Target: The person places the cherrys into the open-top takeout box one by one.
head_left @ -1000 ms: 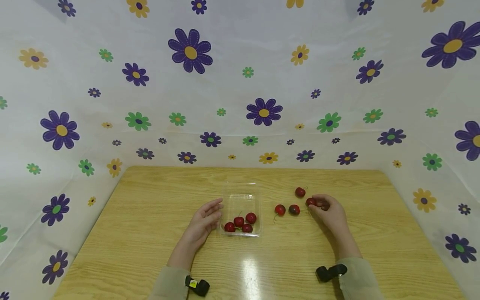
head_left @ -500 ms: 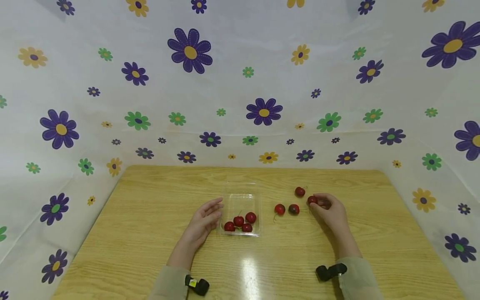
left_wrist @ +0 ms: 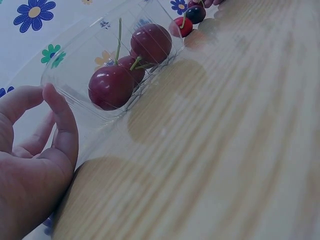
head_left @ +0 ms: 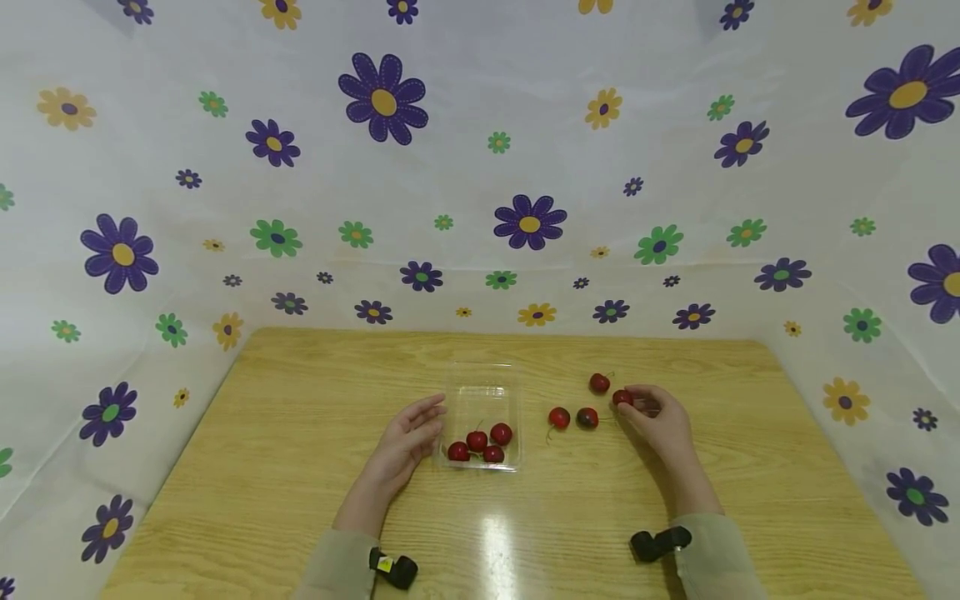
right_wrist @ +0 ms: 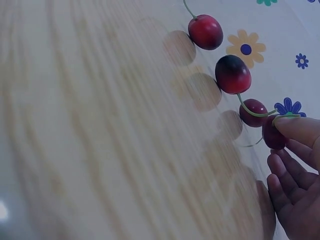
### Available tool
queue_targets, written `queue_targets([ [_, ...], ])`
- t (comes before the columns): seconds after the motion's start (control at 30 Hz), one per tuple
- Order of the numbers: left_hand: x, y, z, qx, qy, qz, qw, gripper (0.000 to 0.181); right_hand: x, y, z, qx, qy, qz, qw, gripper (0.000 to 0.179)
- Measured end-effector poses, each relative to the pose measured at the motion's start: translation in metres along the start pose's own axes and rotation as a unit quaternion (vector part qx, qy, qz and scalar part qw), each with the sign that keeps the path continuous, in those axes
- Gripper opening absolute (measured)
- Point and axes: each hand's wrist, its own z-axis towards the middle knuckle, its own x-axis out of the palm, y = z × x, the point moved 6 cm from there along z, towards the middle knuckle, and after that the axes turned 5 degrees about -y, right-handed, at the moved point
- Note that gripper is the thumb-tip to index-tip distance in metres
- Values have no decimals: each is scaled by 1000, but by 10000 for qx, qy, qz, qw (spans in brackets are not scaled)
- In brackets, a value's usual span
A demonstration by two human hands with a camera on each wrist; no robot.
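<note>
A clear plastic box (head_left: 482, 400) stands mid-table, with several dark red cherries (head_left: 477, 442) gathered at its near end. Beside its left wall lies my left hand (head_left: 407, 443), fingers loosely bent, fingertips right at the edge in the left wrist view. To the right, my right hand (head_left: 663, 423) pinches a cherry (right_wrist: 274, 132) between thumb and fingers, low over the table. Three other cherries are close by: a bright red one (right_wrist: 205, 32), one with a blackish patch (right_wrist: 233, 74) and a dark red one (head_left: 599, 383) farther back.
The wooden table (head_left: 315, 392) ends at a white curtain (head_left: 450, 175) printed with flowers, which also hangs at both sides. Both sleeves carry black wrist cameras (head_left: 660, 544). A bright light reflection lies on the near tabletop.
The right hand has shifted very slightly away from the body with the cherry between its fingers. The left hand, the box and the other cherries stay where they were.
</note>
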Motion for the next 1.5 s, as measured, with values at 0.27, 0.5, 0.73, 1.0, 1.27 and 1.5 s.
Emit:
queue_targets([
  [0.27, 0, 1, 1, -41, -32, 40, 10000, 57, 2, 9, -3, -127, -16, 114, 9999, 41],
  [0.5, 0, 1, 0, -61, -70, 73, 9999, 56, 7, 25, -7, -398, 5, 327, 9987, 39],
  [0.73, 1, 0, -1, -78, -115, 93, 9999, 56, 14, 39, -11, -643, 24, 479, 9968, 35],
  [1.0, 1, 0, -1, -24, -131, 46, 9999, 55, 29, 52, -13, -751, 128, 703, 9946, 35],
  [1.27, 0, 0, -1, -12, -121, 59, 9999, 55, 42, 71, -19, -1055, 194, 893, 9902, 33],
  [1.5, -1, 1, 0, -17, -126, 47, 9999, 56, 55, 83, -22, -1051, 366, 872, 9899, 31],
])
